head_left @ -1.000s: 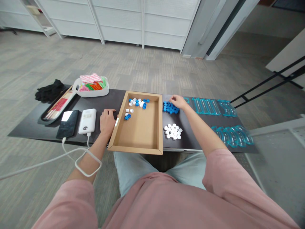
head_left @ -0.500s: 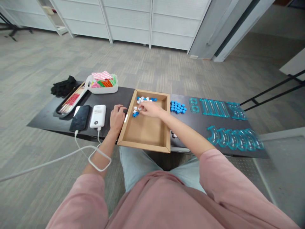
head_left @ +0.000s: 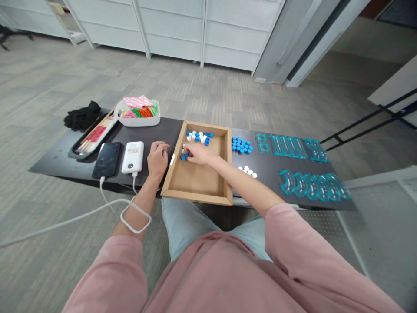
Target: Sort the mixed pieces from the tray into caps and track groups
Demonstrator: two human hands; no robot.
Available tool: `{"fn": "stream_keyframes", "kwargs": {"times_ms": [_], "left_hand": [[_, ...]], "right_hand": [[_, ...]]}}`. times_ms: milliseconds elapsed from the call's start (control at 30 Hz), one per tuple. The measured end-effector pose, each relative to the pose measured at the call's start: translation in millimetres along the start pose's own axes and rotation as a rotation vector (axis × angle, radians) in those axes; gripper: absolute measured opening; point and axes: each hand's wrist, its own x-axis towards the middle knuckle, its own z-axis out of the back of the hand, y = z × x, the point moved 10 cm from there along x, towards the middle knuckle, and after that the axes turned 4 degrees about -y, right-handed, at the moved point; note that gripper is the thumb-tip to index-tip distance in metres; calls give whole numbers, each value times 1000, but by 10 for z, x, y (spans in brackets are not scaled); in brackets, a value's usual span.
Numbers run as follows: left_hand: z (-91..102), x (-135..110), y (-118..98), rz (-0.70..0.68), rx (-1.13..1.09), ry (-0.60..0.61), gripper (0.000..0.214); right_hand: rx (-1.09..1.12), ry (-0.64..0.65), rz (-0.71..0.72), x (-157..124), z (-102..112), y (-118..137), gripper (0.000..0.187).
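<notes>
A shallow cardboard tray (head_left: 198, 195) lies in front of me. My right hand (head_left: 197, 154) reaches into its left side with fingers bent together over a small cluster of pieces; what they pinch is hidden. Small blue pieces (head_left: 183, 157) show at its fingertips, with a white one partly covered. Farther back in the tray sit mixed white pieces (head_left: 202, 139) and blue ones. My left hand (head_left: 157, 159) rests on the table just outside the tray's left wall, its fingers apart, loosely bent and holding nothing.
Right of the tray are blue hexagonal pieces (head_left: 241, 145), white hexagonal pieces (head_left: 248, 171) and clear teal-edged plastic parts (head_left: 312, 187). To the left lie a white power bank (head_left: 133, 157), a phone (head_left: 107, 160), a tray of sticks (head_left: 94, 137) and a white container (head_left: 140, 121). A white cable crosses my left forearm.
My right hand has moved a little left and nearer me, onto the small cluster by the tray's left wall. White pieces right of the tray now show. My left hand stays put.
</notes>
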Motion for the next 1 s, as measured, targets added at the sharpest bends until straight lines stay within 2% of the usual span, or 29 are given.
{"fn": "stream_keyframes", "kwargs": {"times_ms": [100, 200, 300, 400, 500, 567, 667, 833, 900, 1000], "left_hand": [[-19, -1, -2, 9, -5, 21, 33], [-54, 3, 6, 14, -7, 50, 35], [-63, 11, 13, 8, -4, 45, 31], [-38, 18, 50, 34, -18, 9, 26], [-15, 13, 69, 60, -28, -4, 23], [12, 5, 55, 57, -7, -11, 25], [40, -8, 40, 55, 53, -7, 34], [18, -11, 60, 85, 92, 18, 47], [11, 0, 58, 84, 92, 12, 48], [3, 17, 47, 68, 90, 2, 47]], "right_hand": [[47, -100, 35, -102, 180, -36, 37], [84, -231, 33, -344, 553, -301, 37], [124, -345, -79, -693, 997, -889, 29], [152, -486, -314, -1113, 1402, -1674, 21], [82, -528, -556, -1461, 1592, -2322, 12], [-4, -484, -666, -1577, 1601, -2583, 8], [-98, -391, -761, -1616, 1510, -2773, 5], [-106, -322, -761, -1567, 1363, -2801, 4], [-98, -334, -754, -1582, 1378, -2787, 6], [-75, -421, -734, -1609, 1513, -2680, 11]]}}
